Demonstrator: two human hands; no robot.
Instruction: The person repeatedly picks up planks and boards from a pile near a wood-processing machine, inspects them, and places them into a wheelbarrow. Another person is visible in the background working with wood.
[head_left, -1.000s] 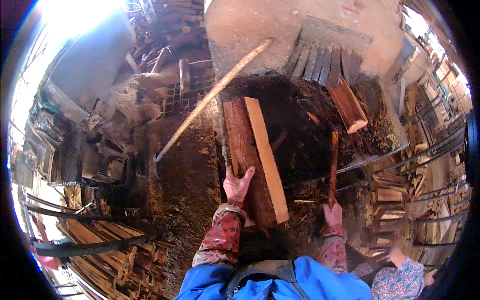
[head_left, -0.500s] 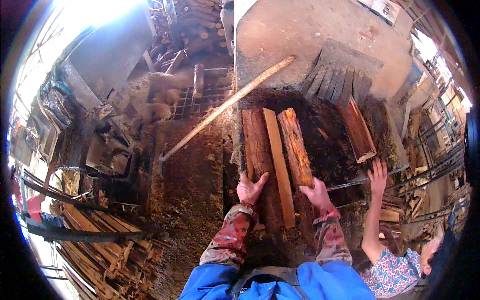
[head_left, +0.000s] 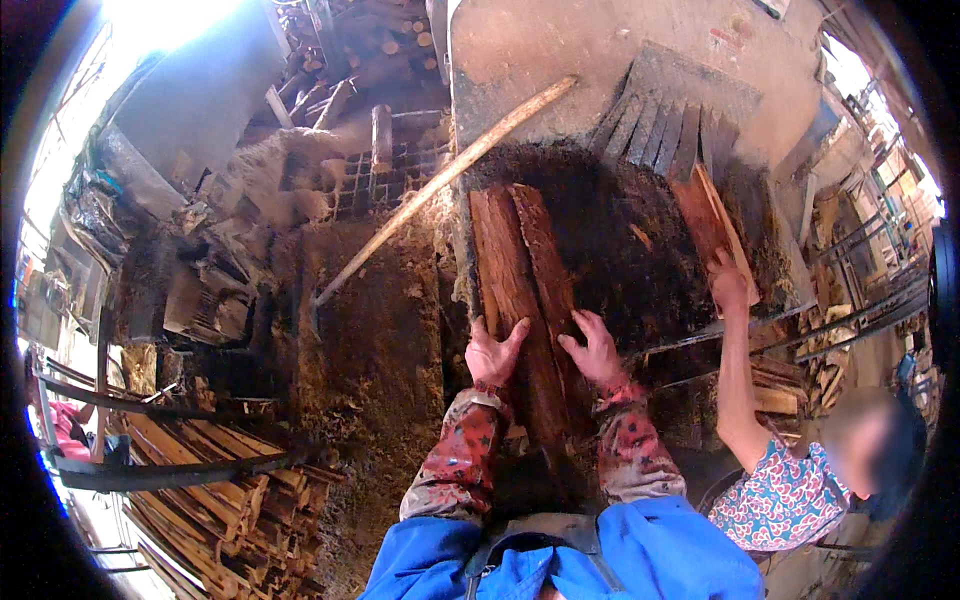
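Two bark-covered wood slabs (head_left: 507, 265) lie lengthwise side by side in front of me, bark upward, with a narrow dark seam between them. My left hand (head_left: 493, 352) grips the left slab's outer edge, its thumb over the bark and its fingers along the side. On the opposite side, my right hand (head_left: 596, 350) holds the edge of the right slab (head_left: 543, 235), thumb and fingers spread around it. Both hands sit near the slabs' closer halves, pressing from either side. Their undersides are hidden.
At right, a co-worker's hand (head_left: 727, 280) rests on another slab (head_left: 702, 215) beneath dark hanging strips (head_left: 660, 130). A long pale pole (head_left: 440, 190) slants across the bench's left edge. Stacked cut boards (head_left: 200, 470) lie lower left, behind a dark rail (head_left: 180, 472).
The right slab has turned bark-up and moved left against its neighbour, hiding the pale board face. My right hand followed it leftward. The co-worker's hand has reached the far-right slab, which has tilted.
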